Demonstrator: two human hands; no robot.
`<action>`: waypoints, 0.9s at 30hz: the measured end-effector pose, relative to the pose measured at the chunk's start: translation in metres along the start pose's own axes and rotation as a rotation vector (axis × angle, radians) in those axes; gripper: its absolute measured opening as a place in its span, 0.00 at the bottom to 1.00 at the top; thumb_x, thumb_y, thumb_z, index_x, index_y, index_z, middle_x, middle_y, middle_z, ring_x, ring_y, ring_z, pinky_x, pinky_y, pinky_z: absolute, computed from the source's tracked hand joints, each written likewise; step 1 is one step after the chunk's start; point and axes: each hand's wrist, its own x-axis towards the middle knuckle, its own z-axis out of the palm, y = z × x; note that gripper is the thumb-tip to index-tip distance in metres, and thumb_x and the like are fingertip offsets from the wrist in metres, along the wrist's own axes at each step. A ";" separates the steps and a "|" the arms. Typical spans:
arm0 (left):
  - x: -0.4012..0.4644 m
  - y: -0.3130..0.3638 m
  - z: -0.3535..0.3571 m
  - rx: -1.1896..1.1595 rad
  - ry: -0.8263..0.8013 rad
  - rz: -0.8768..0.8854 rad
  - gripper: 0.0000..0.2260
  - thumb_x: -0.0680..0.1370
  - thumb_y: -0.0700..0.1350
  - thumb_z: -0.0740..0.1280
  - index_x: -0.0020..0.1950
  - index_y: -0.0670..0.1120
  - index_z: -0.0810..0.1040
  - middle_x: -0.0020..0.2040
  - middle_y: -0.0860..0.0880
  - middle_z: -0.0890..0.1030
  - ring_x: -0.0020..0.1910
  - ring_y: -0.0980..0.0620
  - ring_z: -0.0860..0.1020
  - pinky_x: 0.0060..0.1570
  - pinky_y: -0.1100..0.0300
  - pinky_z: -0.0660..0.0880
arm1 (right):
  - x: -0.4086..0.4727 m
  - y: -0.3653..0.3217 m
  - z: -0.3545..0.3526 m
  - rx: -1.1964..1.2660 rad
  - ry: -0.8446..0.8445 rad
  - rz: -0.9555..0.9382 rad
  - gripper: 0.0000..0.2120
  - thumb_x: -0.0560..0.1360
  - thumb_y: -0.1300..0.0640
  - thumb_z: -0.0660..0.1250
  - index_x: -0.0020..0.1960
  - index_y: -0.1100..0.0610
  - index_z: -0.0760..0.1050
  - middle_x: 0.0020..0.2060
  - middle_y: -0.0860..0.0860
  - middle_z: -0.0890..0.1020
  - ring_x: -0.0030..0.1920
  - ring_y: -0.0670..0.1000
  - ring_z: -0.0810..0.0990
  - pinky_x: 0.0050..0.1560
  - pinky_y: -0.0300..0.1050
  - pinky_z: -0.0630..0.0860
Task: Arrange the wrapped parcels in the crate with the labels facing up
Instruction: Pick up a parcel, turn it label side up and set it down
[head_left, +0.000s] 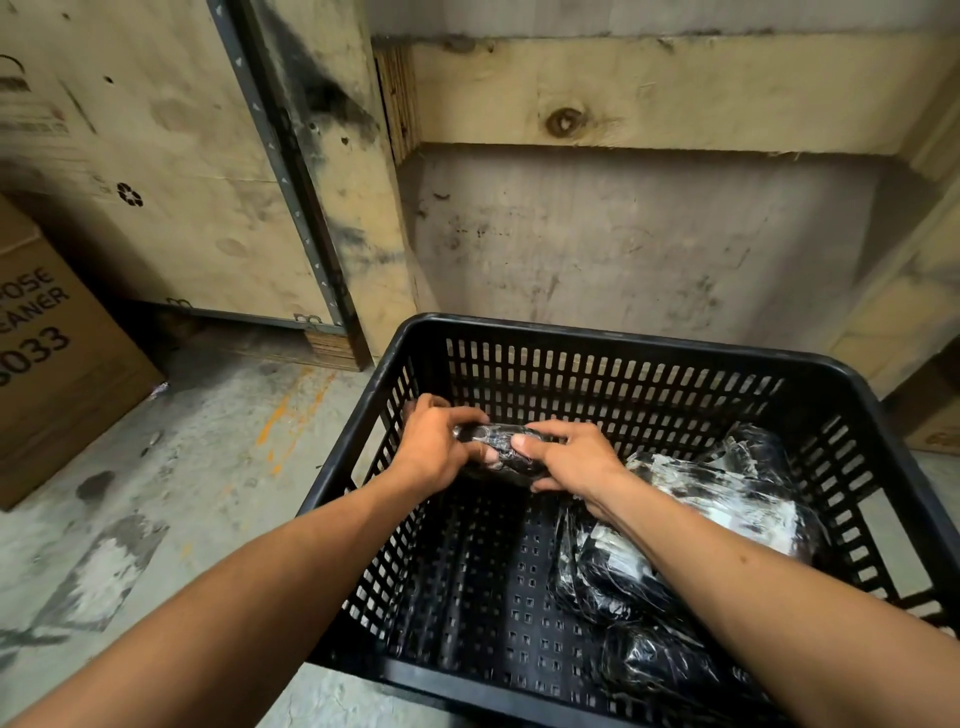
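A black slotted plastic crate (613, 340) stands on the floor in front of me. Both hands hold one small parcel (501, 441) wrapped in shiny black plastic, inside the crate near its far left corner. My left hand (434, 441) grips its left end and my right hand (569, 457) grips its right end. I cannot see a label on it. Along the crate's right side lie more black-wrapped parcels: one at the back with a white label facing up (727, 493), one in the middle (608, 577) and one at the front (654, 660).
The crate's left half shows bare perforated floor (483, 571). A wooden pallet wall (597, 104) rises right behind the crate. A brown cardboard box (52, 374) stands at the left on the stained concrete floor (171, 493).
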 end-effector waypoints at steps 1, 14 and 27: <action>-0.004 0.001 0.000 -0.101 -0.035 -0.029 0.17 0.70 0.46 0.79 0.59 0.53 0.84 0.62 0.49 0.72 0.66 0.48 0.68 0.73 0.49 0.65 | -0.004 0.001 -0.001 -0.006 0.005 -0.023 0.18 0.75 0.53 0.78 0.64 0.49 0.82 0.59 0.54 0.83 0.50 0.54 0.88 0.51 0.51 0.86; -0.036 0.024 -0.027 -0.884 -0.132 -0.223 0.08 0.74 0.54 0.76 0.52 0.55 0.87 0.55 0.46 0.87 0.49 0.50 0.86 0.38 0.55 0.82 | -0.081 -0.019 -0.020 -0.201 0.130 -0.436 0.12 0.76 0.47 0.76 0.58 0.36 0.84 0.64 0.43 0.77 0.58 0.41 0.78 0.58 0.37 0.75; -0.075 0.055 -0.032 -0.770 0.069 0.113 0.16 0.75 0.41 0.74 0.61 0.56 0.83 0.74 0.49 0.69 0.66 0.53 0.75 0.51 0.72 0.77 | -0.089 -0.036 -0.018 0.194 0.042 -0.327 0.24 0.78 0.43 0.72 0.72 0.33 0.73 0.73 0.41 0.74 0.73 0.48 0.73 0.75 0.55 0.69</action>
